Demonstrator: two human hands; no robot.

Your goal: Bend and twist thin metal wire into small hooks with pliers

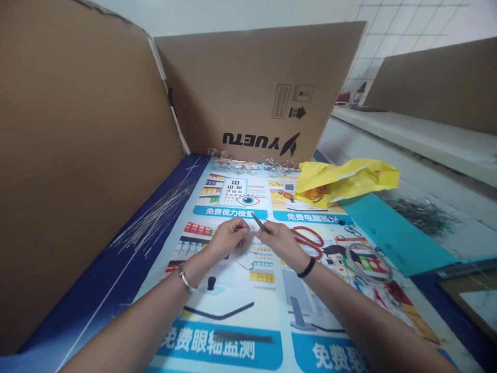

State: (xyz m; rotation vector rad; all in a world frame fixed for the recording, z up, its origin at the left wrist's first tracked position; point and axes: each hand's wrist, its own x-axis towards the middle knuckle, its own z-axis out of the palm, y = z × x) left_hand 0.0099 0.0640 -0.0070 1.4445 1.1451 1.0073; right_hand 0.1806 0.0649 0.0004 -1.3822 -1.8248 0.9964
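My left hand (229, 235) rests on the printed poster (233, 311) with its fingers pinched together on something small I cannot make out; a silver bangle sits on that wrist. My right hand (281, 241), with a black band on the wrist, is closed round a thin dark tool (259, 223) whose tip points up and left toward my left fingertips. The two hands almost touch. Just right of my right hand lie red-handled scissors (308, 239).
Cardboard walls (85, 155) stand on the left and at the back. A crumpled yellow bag (345, 178) lies at the back right. A bundle of thin wires (155, 217) lies on the left, a clear tape roll (367, 259) on the right, small tangled pieces (248, 163) by the back wall.
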